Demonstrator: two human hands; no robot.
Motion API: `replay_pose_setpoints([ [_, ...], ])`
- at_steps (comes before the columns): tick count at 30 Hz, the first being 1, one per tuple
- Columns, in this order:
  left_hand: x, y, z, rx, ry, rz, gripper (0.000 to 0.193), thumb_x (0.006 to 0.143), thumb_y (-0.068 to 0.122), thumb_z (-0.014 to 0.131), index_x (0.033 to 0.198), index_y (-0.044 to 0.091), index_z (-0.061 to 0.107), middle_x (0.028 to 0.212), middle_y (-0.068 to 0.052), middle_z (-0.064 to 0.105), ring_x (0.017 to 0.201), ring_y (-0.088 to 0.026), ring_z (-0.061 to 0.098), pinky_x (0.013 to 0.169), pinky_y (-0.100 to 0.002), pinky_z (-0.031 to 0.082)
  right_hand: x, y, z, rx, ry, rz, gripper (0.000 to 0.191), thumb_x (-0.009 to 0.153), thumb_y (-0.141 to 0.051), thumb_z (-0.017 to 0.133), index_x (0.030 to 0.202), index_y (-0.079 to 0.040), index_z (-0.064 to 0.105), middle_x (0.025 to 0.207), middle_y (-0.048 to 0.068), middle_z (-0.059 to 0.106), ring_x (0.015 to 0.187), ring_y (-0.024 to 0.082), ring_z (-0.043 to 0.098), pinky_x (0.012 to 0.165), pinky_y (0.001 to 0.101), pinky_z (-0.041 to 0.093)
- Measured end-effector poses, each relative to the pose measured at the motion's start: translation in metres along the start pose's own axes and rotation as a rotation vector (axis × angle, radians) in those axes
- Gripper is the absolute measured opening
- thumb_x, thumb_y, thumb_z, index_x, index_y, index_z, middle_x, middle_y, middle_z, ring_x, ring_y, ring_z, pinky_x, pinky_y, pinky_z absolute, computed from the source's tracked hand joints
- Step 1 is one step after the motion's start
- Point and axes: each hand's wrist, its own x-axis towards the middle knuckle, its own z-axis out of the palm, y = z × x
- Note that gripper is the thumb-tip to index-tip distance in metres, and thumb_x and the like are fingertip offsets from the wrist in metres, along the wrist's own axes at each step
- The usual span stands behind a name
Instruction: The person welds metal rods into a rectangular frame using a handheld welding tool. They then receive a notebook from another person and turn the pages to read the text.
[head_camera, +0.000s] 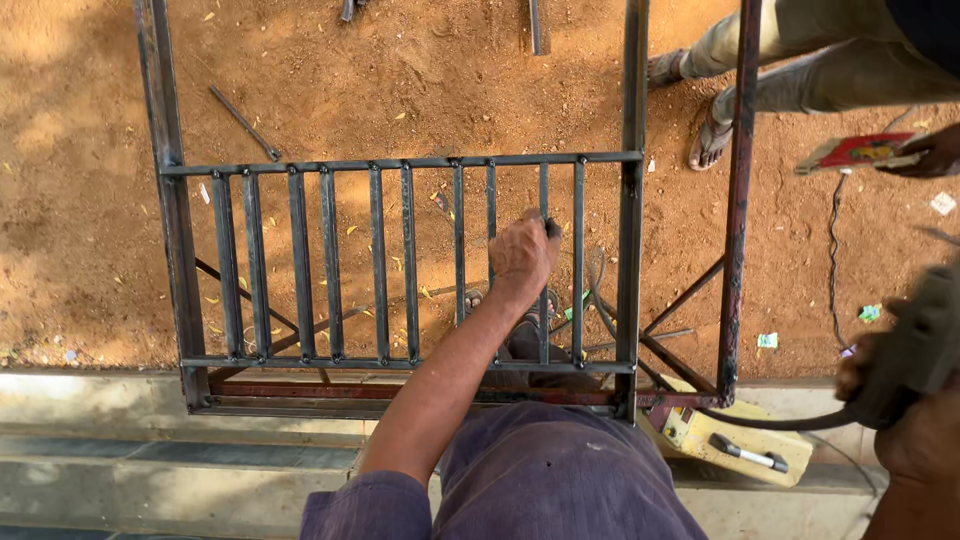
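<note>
While gripped: grille bar (544, 215) within hands (520, 255).

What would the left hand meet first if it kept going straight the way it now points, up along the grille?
Probably the top crossbar of the metal grille: the left hand grips an upright bar and points toward that rail, with only open bar length between. Depth is hard to judge from above.

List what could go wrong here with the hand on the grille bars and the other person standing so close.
The left hand grips a thin upright bar of the metal grille; a slip could pinch fingers between the narrow bars. The right hand holds a dark tool whose cable runs by the frame and could snag. The other person's sandalled foot is right beside the frame, so it may get struck if the frame shifts.
</note>
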Motion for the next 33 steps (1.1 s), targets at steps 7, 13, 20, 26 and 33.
replay_pose_setpoints([
  [7,0.002,0.002,0.005,0.021,-0.111,-0.088,0.034,0.102,0.04,0.069,0.098,0.007,0.069,0.064,-0.002,0.064,0.043,-0.009,0.052,0.034,-0.029,0.042,0.043,-0.068,0.129,-0.429,-0.222,0.021,0.044,0.114,-0.034,0.037,0.138,0.002,0.049,0.092,0.018,0.065,0.069,0.023,0.063,0.056,0.0398,0.055],
  [13,0.0,0.009,0.004,0.022,-0.12,-0.118,0.033,0.099,0.038,0.063,0.095,0.006,0.067,0.054,0.0,0.058,0.038,-0.009,0.047,0.029,-0.03,0.04,0.074,-0.051,0.234,-0.528,-0.401,0.024,0.057,0.107,-0.045,0.042,0.144,-0.001,0.046,0.086,0.009,0.059,0.067,0.016,0.056,0.055,0.0348,0.05],
  [20,-0.005,0.013,0.003,-0.064,-0.029,-0.082,0.026,0.108,0.025,0.056,0.093,0.006,0.066,0.058,-0.001,0.059,0.04,-0.008,0.044,0.033,-0.03,0.038,0.081,-0.008,0.282,-0.966,-0.472,-0.176,0.089,0.091,-0.043,0.069,0.156,0.0,0.025,0.133,0.036,0.059,0.115,0.047,0.066,0.1,0.057,0.053],
  [26,-0.005,0.009,0.006,-0.083,-0.016,-0.048,0.024,0.101,0.026,0.065,0.093,0.003,0.066,0.059,-0.003,0.06,0.04,-0.008,0.044,0.03,-0.029,0.035,0.081,0.016,0.293,-1.021,-0.437,-0.314,0.087,0.09,-0.039,0.075,0.154,0.002,0.032,0.133,0.036,0.06,0.12,0.049,0.062,0.098,0.0601,0.053],
  [33,-0.004,0.008,0.004,-0.071,-0.006,-0.014,0.018,0.097,0.018,0.072,0.093,0.002,0.067,0.062,-0.007,0.064,0.047,-0.012,0.057,0.034,-0.03,0.045,0.084,0.035,0.29,-1.081,-0.378,-0.532,0.088,0.088,-0.04,0.081,0.151,0.006,0.042,0.119,0.038,0.066,0.108,0.047,0.07,0.085,0.0539,0.061],
])
